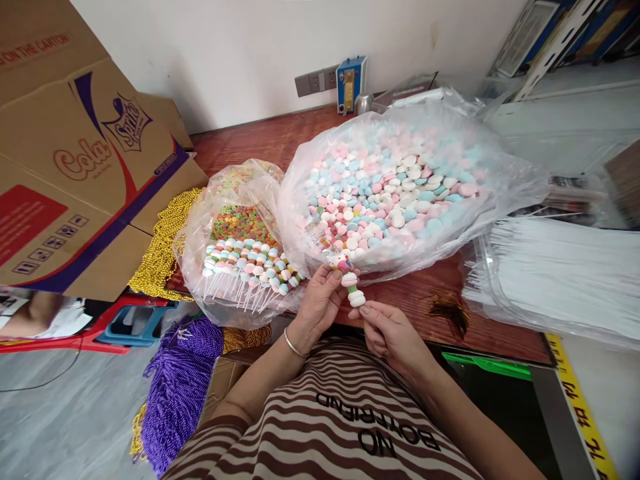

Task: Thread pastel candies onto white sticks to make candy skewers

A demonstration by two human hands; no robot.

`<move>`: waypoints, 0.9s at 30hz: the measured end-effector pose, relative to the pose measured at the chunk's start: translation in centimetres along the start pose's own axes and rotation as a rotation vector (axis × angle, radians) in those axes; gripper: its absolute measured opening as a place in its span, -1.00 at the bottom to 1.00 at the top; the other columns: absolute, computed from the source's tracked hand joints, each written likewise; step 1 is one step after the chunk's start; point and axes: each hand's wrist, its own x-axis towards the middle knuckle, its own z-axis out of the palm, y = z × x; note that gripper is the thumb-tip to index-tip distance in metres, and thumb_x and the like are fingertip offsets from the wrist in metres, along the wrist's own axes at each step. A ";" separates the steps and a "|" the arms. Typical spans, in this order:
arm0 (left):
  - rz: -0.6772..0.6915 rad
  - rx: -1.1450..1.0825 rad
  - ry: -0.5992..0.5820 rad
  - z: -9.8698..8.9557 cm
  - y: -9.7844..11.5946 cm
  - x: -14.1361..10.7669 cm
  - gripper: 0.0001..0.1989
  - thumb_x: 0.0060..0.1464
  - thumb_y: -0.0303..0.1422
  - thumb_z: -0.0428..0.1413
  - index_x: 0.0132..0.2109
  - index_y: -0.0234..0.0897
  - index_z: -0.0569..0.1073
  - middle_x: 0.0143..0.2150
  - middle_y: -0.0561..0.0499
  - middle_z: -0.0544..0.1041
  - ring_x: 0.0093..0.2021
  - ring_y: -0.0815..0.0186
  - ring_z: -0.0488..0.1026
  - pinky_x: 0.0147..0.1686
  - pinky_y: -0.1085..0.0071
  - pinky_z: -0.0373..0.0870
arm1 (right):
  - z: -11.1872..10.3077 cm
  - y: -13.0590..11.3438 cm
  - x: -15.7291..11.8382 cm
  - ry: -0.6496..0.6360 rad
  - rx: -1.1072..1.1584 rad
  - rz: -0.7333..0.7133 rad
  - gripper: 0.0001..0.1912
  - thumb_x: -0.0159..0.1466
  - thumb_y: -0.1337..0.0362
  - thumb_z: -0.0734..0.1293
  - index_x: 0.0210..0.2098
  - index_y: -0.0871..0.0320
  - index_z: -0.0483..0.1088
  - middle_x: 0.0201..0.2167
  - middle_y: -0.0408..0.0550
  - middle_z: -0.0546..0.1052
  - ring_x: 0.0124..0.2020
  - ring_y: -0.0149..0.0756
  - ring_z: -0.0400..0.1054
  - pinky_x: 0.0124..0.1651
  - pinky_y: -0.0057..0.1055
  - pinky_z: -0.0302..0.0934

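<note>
A candy skewer [355, 291] of pink, green and white pieces is held between my hands over the table's front edge. My left hand [321, 298] pinches its upper end, where a small pink and coloured piece shows. At the lower end, the thumb and fingers of my right hand [391, 333] close around the skewer; any stick there is hidden. Just beyond lies a big clear bag [500, 167] of loose pink, white and blue candies [395, 193]. Left of it, rows of similar candy skewers [245, 260] on white sticks rest on a bag of small coloured rings [240, 223].
White sticks [565, 273] in a plastic bag lie at the right. A large carton [90, 160] stands at the left by gold bead strings [167, 247]. Purple bead strings [183, 393] hang below. A blue box [351, 85] stands by the wall.
</note>
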 end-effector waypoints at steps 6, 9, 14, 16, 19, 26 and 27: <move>-0.157 0.122 -0.178 -0.9 2.8 -0.4 -0.43 -0.03 -0.23 0.43 0.10 -0.34 0.53 0.15 -0.24 0.58 0.12 0.08 0.56 0.15 0.23 0.46 | -1.1 0.2 -0.3 -0.001 0.247 -0.023 -0.61 0.18 -0.02 0.51 -0.31 0.22 0.55 -0.74 -0.42 0.02 -0.72 -0.59 -0.23 -0.67 -0.56 -0.24; -0.139 0.064 -0.144 -0.2 3.7 -0.4 -0.39 0.04 -0.03 0.34 0.10 -0.36 0.52 0.18 -0.28 0.55 0.16 0.03 0.53 0.13 0.22 0.47 | -1.7 0.7 -0.4 -0.040 0.210 -0.038 -0.61 0.21 -0.03 0.48 -0.30 0.21 0.56 -0.74 -0.40 0.02 -0.71 -0.58 -0.22 -0.66 -0.54 -0.24; -0.071 -0.107 -0.051 2.2 4.5 0.7 -0.55 0.25 -0.10 0.18 0.15 -0.30 0.49 0.00 -0.14 0.61 -0.03 0.20 0.60 0.00 0.30 0.53 | -1.8 0.7 -0.9 -0.048 -0.142 -0.170 -0.60 0.34 -0.05 0.36 -0.31 0.19 0.54 -0.70 -0.31 0.13 -0.67 -0.52 -0.09 -0.62 -0.50 -0.19; -0.057 -0.141 -0.005 3.1 4.6 1.2 -0.68 0.27 -0.27 0.20 0.11 -0.28 0.51 -0.28 0.04 0.57 -0.34 0.42 0.56 -0.18 0.46 0.52 | -1.6 0.3 -1.2 0.015 -0.410 -0.338 -0.62 0.41 0.01 0.29 -0.25 0.19 0.57 -0.63 -0.22 0.30 -0.62 -0.46 0.09 -0.57 -0.47 -0.05; 0.030 -0.134 0.061 4.1 4.0 1.5 -0.76 0.22 -0.42 0.24 0.03 -0.26 0.53 -0.47 0.19 0.40 -0.54 0.55 0.37 -0.36 0.59 0.43 | -1.4 0.0 -1.3 0.260 -0.917 -0.760 -0.70 0.46 0.19 0.26 -0.10 0.20 0.60 -0.48 -0.08 0.52 -0.50 -0.38 0.30 -0.41 -0.42 0.11; 0.227 -0.088 0.216 4.9 1.9 1.4 -0.74 0.13 -0.29 0.33 -0.06 -0.22 0.51 -0.43 0.17 0.41 -0.46 0.50 0.39 -0.32 0.55 0.42 | -0.8 0.0 -0.7 0.489 -1.256 -0.970 -0.74 0.42 0.29 0.30 -0.06 0.24 0.60 -0.62 -0.10 0.41 -0.58 -0.37 0.17 -0.44 -0.33 -0.03; 0.228 -0.085 0.204 4.8 1.8 1.4 -0.74 0.12 -0.28 0.34 -0.08 -0.22 0.51 -0.42 0.17 0.42 -0.45 0.50 0.40 -0.31 0.54 0.43 | -0.6 -0.1 -0.7 0.425 -1.087 -0.847 -0.72 0.43 0.22 0.28 -0.08 0.22 0.60 -0.61 -0.10 0.42 -0.58 -0.37 0.18 -0.46 -0.35 -0.01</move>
